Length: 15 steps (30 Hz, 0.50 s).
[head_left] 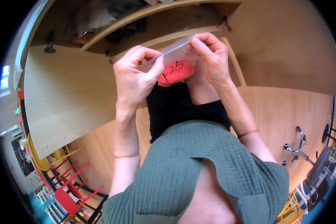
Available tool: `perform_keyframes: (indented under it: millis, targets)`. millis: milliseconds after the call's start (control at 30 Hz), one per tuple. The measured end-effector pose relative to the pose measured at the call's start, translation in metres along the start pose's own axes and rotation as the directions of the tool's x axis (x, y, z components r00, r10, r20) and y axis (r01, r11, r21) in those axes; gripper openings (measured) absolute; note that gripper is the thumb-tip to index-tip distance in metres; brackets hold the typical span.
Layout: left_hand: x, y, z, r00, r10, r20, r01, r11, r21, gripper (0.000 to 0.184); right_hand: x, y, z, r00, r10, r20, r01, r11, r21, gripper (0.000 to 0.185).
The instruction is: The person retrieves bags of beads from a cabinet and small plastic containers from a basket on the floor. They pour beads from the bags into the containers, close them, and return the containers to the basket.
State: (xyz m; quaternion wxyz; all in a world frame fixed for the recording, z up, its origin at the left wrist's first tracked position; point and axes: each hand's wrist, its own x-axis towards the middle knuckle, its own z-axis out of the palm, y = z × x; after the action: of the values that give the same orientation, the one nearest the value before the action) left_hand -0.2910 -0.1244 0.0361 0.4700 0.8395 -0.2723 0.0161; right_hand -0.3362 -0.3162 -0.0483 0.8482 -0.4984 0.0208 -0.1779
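A clear plastic bag (pixel 176 71) with red contents in its lower part hangs between my two hands, with black handwriting that seems to end in "25". My left hand (pixel 138 74) pinches the left end of its top edge between thumb and fingers. At the right end of that edge, my right hand (pixel 211 56) grips the plastic the same way. The top edge is stretched on a slant, higher at the right. Whether the bag's mouth is sealed cannot be made out.
An open wooden cabinet (pixel 160 40) with shelves is in front, bags on its upper shelf. Its left door (pixel 71 93) and right door (pixel 287 44) stand wide. Red chairs (pixel 69 199) are at the lower left, a wheeled chair base (pixel 295 150) at the right.
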Motion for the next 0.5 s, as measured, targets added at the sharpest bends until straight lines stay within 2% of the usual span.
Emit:
perform_keyframes:
  millis: [200,300,400,500]
  targets:
    - [-0.001,-0.001,0.002,0.998,-0.066,0.001,0.066,0.995,-0.068,0.007,0.001,0.002,0.001,1.000,-0.011,-0.012,0.011,1.000,-0.009,0.011]
    - [0.001,0.006,0.001,0.999,0.039,-0.037,-0.037,0.997,0.064,0.010,0.001,-0.001,0.003,1.000,0.002,-0.022,-0.001,1.000,0.025,0.010]
    - [0.004,0.013,-0.001,0.996,0.084,0.012,-0.085,0.985,0.147,0.011,0.001,-0.003,0.005,1.000,0.015,-0.018,-0.014,0.999,0.045,0.010]
    - [0.006,0.010,0.003,1.000,-0.007,0.025,0.006,0.998,0.069,0.010,0.000,-0.003,0.006,1.000,0.006,-0.012,-0.005,0.999,0.042,0.010]
